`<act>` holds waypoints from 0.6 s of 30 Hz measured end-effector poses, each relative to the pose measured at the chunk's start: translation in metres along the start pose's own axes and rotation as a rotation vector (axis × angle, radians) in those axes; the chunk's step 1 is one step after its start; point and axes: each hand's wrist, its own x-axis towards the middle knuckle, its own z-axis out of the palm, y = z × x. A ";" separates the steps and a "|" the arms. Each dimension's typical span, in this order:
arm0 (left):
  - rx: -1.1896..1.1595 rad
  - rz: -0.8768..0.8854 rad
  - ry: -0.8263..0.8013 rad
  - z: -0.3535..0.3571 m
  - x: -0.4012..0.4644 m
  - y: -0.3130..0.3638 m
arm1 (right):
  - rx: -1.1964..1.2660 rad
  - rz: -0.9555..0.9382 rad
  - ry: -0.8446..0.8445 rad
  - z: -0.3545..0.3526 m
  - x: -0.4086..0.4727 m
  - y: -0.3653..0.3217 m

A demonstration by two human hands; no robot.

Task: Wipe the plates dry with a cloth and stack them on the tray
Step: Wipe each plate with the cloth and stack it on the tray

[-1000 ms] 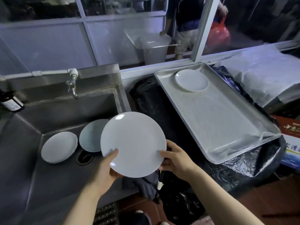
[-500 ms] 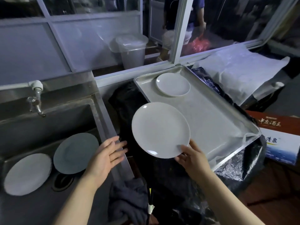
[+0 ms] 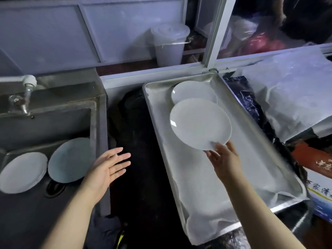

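My right hand grips the near rim of a white plate and holds it tilted over the metal tray. Just beyond it another white plate lies flat at the tray's far end, partly covered by the held one. My left hand hovers open, palm up, over the sink's right edge and holds nothing. Two more plates lie in the steel sink: a white plate at the left and a bluish plate beside it. A dark cloth lies bunched at the bottom edge, between my arms.
A tap sticks out over the sink's back. Black plastic covers the strip between sink and tray. White paper lies right of the tray, with a printed box below it. Behind the window stand a white bucket and a person.
My right hand has carried the plate from the sink side over the tray, toward the plate lying there. My left hand let go of it and stays open by the sink.
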 end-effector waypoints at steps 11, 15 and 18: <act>-0.066 -0.003 0.180 0.025 -0.008 -0.008 | -0.021 0.005 0.016 0.038 0.108 -0.027; -0.073 0.000 0.228 0.023 -0.002 -0.004 | -0.030 -0.005 -0.002 0.053 0.130 -0.029; -0.078 0.004 0.236 0.025 0.000 -0.003 | -0.043 -0.015 0.004 0.060 0.143 -0.031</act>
